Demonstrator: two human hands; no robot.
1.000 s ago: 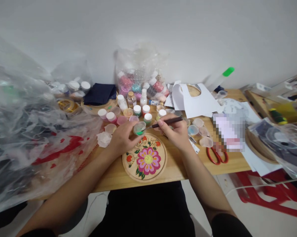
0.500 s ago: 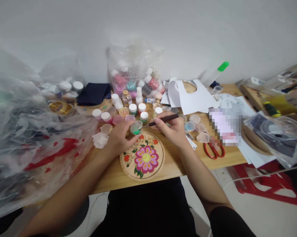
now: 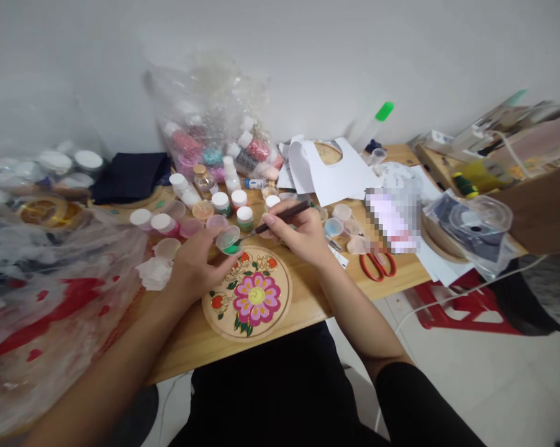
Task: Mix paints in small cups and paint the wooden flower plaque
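Note:
My left hand (image 3: 198, 264) is closed around a small clear plastic cup (image 3: 228, 238) with green paint at its bottom, tilted towards me. Between the fingers of my right hand (image 3: 301, 233) is a dark-handled tool (image 3: 282, 216), like a palette knife or paintbrush; its thin metal end reaches into the cup, and its exact tip shape is hard to make out. Below both hands lies a round wooden plaque (image 3: 284, 308) with a pink flower (image 3: 256, 298), orange blossoms and green leaves edged in gold. My left fingers hover over its upper left edge.
White-lidded paint jars (image 3: 244, 217) and small cups stand behind my hands. Red-handled scissors (image 3: 377, 266) lie to the right, near a blurred-out phone-like rectangle (image 3: 392, 220). Crumpled tissue (image 3: 154, 273) and a large plastic bag (image 3: 51, 323) are at left. A bag of coloured jars (image 3: 215, 136) leans on the wall.
The view has swung right, so everything sits further left in the picture. The tool's end is now inside the cup, where before it was at the rim. Both hands keep their holds.

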